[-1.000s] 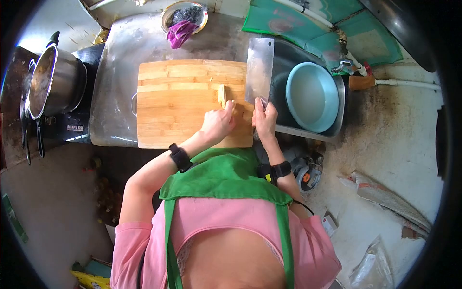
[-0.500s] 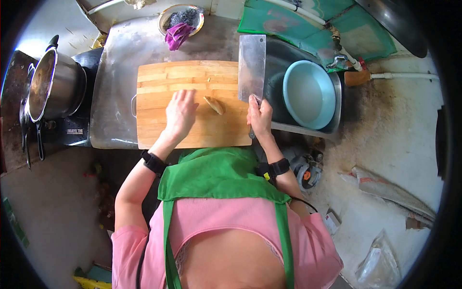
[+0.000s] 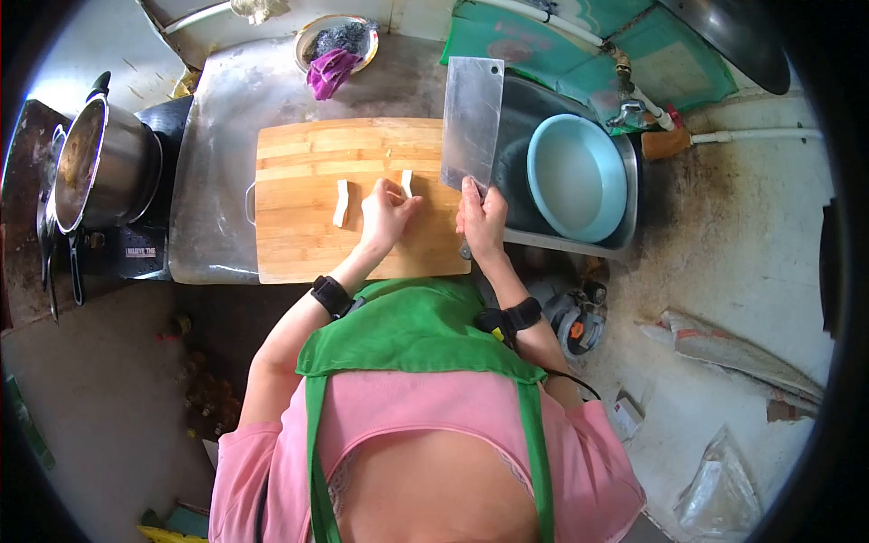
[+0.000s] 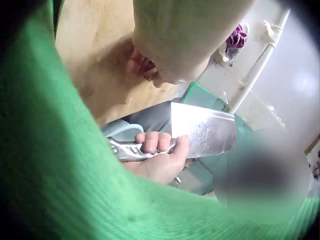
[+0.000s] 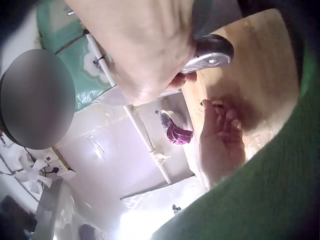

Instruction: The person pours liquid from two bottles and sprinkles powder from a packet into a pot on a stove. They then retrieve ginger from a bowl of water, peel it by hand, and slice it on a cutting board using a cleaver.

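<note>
On the wooden cutting board [image 3: 303,244] are two slim pieces of food with whitish faces. The left-hand piece [image 3: 340,203] lies by itself. My left hand [image 3: 387,220] has its fingers bent at the lower end of the right-hand piece [image 3: 406,183], pinching it between thumb and fingers. Beside the board's right edge, my right hand [image 3: 482,220] grips a cleaver [image 3: 472,118] by its metal handle, the broad blade pointing away from me. The left wrist view shows the fingers wrapped round that handle and the thumb near the blade [image 4: 202,127].
Right of the board, a light blue basin [image 3: 577,176] sits in the sink [image 3: 511,136] under a tap [image 3: 629,113]. Behind the board, a bowl [image 3: 301,47] holds a scouring pad and a purple cloth [image 3: 332,74]. A steel pot [image 3: 118,163] stands on the stove at left.
My left hand lifted off the food leftward, then came back right to the piece. Two whitish pieces now show where one tan piece was visible. The cleaver stays in my right hand.
</note>
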`<state>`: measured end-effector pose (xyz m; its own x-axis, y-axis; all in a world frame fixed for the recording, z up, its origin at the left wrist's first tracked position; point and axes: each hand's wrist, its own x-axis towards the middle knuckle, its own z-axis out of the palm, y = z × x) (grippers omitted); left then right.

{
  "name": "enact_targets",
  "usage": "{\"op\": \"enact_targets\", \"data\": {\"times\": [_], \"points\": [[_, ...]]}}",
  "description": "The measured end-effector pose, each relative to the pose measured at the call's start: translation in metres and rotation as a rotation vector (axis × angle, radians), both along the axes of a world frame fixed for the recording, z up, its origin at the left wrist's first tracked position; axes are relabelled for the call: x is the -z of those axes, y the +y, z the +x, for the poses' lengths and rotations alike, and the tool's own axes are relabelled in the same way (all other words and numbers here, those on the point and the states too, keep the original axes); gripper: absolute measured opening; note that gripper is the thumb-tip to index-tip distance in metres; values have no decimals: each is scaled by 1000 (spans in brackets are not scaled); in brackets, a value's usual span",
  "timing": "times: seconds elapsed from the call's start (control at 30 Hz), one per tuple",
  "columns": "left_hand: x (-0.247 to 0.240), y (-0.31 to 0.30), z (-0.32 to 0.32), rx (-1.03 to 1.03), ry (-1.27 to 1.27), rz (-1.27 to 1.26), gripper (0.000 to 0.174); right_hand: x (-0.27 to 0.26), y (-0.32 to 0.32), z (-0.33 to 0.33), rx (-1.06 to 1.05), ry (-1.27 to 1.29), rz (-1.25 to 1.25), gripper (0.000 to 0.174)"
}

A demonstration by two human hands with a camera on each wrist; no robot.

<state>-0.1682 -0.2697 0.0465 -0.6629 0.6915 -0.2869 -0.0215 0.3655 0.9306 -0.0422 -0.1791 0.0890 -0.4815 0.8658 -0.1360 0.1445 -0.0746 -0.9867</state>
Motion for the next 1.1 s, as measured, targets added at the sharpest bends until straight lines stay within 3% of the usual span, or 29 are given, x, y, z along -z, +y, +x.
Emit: {"op": "enact_targets", "data": {"times": [0.03,0.13,0.17,0.23,0.37,0.43,0.53,0.67,0.77,0.83,0.97,1.1], "points": [[-5,0,1,-12,-178,-31,31,-3,-2,-3,-6,7,-1,28],[-4,0,1,-62,-354,18,32,5,-5,-12,-24,-17,43,34],[-2,-1,0,-63,-355,18,32,12,-3,-16,-32,-169,186,32],[0,-2,-2,-73,-435,33,33,23,-4,-19,-69,-134,169,31],[1,-9,-5,-140,-426,21,31,28,-8,-29,-140,-118,109,28],[7,-14,-12,7,-296,-41,30,32,-10,-30,-159,-119,103,28],[-1,-20,-17,71,-373,-93,30,27,-11,-33,-161,-130,131,26],[31,-23,-12,36,-244,-18,29,26,-13,-33,-170,-103,128,25],[18,-18,-13,-5,-452,96,27,25,-12,-33,-175,-111,155,25],[31,-15,-17,150,-32,-56,29,22,-14,-32,-177,-127,163,24],[23,-13,-12,100,1,-126,30,21,-11,-30,-183,-125,235,24],[22,-18,-5,127,261,-147,36,28,-12,-32,-230,-151,297,23]]}}
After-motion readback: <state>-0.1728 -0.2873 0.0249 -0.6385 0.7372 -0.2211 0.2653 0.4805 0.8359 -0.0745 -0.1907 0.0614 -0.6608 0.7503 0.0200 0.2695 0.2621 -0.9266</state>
